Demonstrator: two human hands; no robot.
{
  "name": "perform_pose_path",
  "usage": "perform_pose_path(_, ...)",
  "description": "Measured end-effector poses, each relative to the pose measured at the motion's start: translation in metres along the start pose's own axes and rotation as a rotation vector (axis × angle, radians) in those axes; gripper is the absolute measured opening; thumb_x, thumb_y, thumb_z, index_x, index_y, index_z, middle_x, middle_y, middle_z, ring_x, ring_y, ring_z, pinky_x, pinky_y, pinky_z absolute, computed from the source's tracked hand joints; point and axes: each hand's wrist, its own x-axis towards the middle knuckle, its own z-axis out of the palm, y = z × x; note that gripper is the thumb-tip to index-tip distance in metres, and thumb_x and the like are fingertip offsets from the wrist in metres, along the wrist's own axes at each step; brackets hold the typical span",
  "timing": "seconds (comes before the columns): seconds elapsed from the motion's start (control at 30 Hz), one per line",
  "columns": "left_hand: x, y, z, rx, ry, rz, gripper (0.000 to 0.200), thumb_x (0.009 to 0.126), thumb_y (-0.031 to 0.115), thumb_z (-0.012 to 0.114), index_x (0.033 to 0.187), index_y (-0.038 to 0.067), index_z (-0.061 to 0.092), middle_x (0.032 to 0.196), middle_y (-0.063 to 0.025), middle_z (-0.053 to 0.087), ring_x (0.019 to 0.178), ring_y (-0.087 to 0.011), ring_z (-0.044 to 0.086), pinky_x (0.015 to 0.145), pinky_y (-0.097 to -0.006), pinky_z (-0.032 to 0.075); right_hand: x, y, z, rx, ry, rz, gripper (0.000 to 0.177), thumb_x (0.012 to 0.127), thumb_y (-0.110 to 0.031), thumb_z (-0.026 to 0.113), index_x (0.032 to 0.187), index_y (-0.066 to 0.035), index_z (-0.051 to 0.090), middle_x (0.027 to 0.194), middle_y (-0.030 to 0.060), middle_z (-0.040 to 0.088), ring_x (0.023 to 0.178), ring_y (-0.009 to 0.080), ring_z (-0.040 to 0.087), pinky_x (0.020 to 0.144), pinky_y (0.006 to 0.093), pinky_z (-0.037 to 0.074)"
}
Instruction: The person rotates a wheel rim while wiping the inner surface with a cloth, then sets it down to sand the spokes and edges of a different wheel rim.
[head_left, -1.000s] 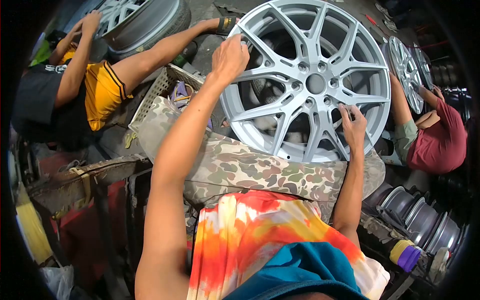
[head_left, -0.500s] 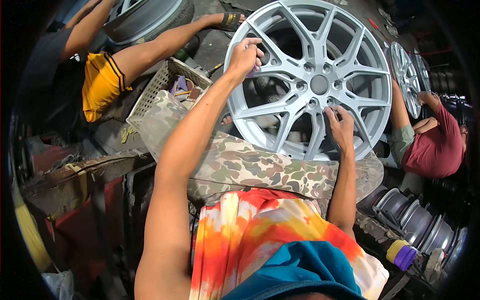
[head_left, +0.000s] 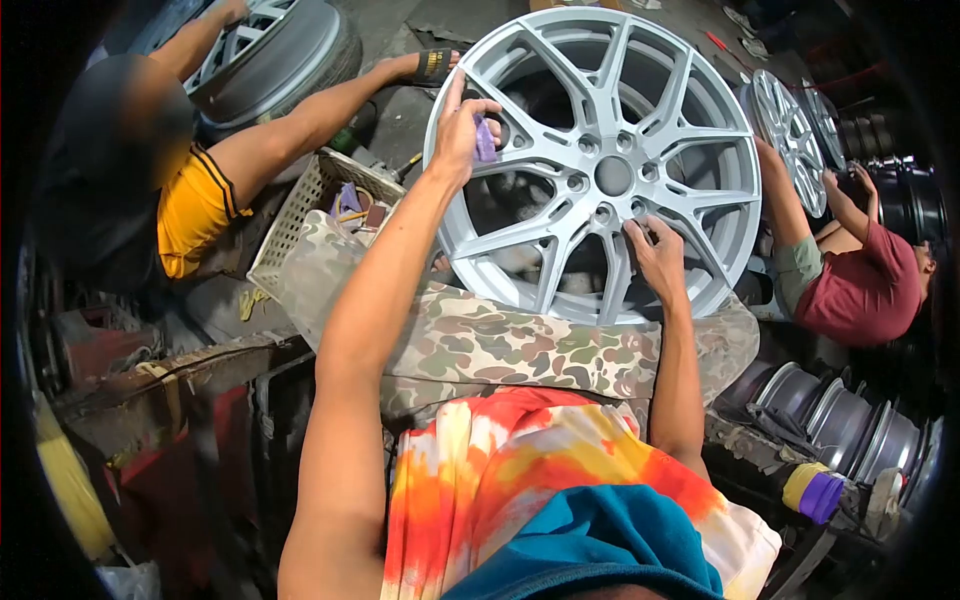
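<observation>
A silver-grey alloy wheel rim [head_left: 612,100] with Y-shaped spokes rests against my camouflage-covered legs [head_left: 520,345]. My left hand [head_left: 462,130] is at the rim's left edge, with a purple piece that looks like sandpaper [head_left: 485,138] held between the thumb and fingers. Its index finger points up along the outer lip. Near the lug holes below the hub, my right hand [head_left: 660,258] has its thumb and fingers drawn together at a lower spoke. Whatever lies under those fingertips is hidden.
A beige plastic basket [head_left: 290,222] with purple and brown pieces stands to the left. Beyond it, a person in yellow shorts [head_left: 190,220] handles another wheel [head_left: 285,75]. At right, a person in a maroon shirt [head_left: 870,285] sits by more rims [head_left: 790,135]. Several rims [head_left: 838,435] line the lower right.
The view has shifted slightly, moving the wheel left in the picture. My left index finger has straightened upward, and more of the purple piece shows. My right hand stays by the same lower spoke.
</observation>
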Motion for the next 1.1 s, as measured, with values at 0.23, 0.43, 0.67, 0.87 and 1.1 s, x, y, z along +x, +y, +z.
perform_pose_path(0.23, -0.018, 0.013, 0.050, 0.085, -0.155, 0.020, 0.050, 0.104, 0.021, 0.036, 0.147, -0.004, 0.044, 0.114, -0.0166, 0.070, 0.088, -0.0189, 0.069, 0.081, -0.0325, 0.059, -0.003, -0.013, -0.001, 0.150, 0.004, -0.011, 0.024, 0.092, -0.021, 0.072, 0.095, 0.003, 0.070, 0.074, 0.0103, 0.064, 0.067, 0.0160, 0.052, 0.066, 0.0313, 0.045)
perform_pose_path(0.43, -0.078, 0.003, 0.133, 0.143, -0.587, -0.036, 0.051, 0.102, 0.018, 0.037, 0.151, 0.006, 0.045, 0.136, -0.0145, 0.061, 0.130, -0.0213, 0.051, 0.114, -0.0345, 0.036, -0.018, -0.056, -0.010, 0.921, -0.207, 0.201, 0.028, 0.101, -0.027, 0.067, 0.118, -0.005, 0.068, 0.077, -0.0059, 0.060, 0.060, -0.0006, 0.040, 0.053, 0.0169, 0.029)
perform_pose_path(0.67, -0.078, -0.003, 0.169, 0.403, -0.687, 0.021, 0.043, 0.108, 0.030, 0.046, 0.140, 0.005, 0.058, 0.127, -0.0106, 0.064, 0.119, -0.0198, 0.058, 0.108, -0.0337, 0.041, -0.025, -0.052, -0.035, 0.690, 0.087, 0.075, 0.028, 0.094, -0.030, 0.076, 0.100, -0.003, 0.070, 0.085, -0.0013, 0.065, 0.085, 0.0088, 0.058, 0.079, 0.0278, 0.049)
perform_pose_path(0.87, -0.057, -0.009, 0.176, 0.751, -0.532, 0.132, 0.034, 0.107, 0.025, 0.053, 0.115, -0.004, 0.069, 0.105, -0.0116, 0.070, 0.097, -0.0195, 0.066, 0.092, -0.0342, 0.050, -0.042, -0.043, -0.072, 0.755, 0.247, 0.062, 0.022, 0.094, -0.021, 0.075, 0.098, 0.000, 0.069, 0.080, -0.0042, 0.063, 0.072, 0.0017, 0.052, 0.063, 0.0222, 0.045)
perform_pose_path(1.1, -0.039, -0.029, 0.155, 1.566, -0.561, 0.612, 0.053, 0.088, 0.028, 0.075, 0.129, -0.003, 0.060, 0.127, -0.0222, 0.058, 0.118, -0.0407, 0.055, 0.101, -0.0468, 0.045, -0.078, 0.019, -0.173, 0.657, 0.797, 0.018, 0.019, 0.093, -0.021, 0.076, 0.102, -0.005, 0.072, 0.089, -0.0018, 0.070, 0.080, 0.0031, 0.061, 0.072, 0.0226, 0.052)
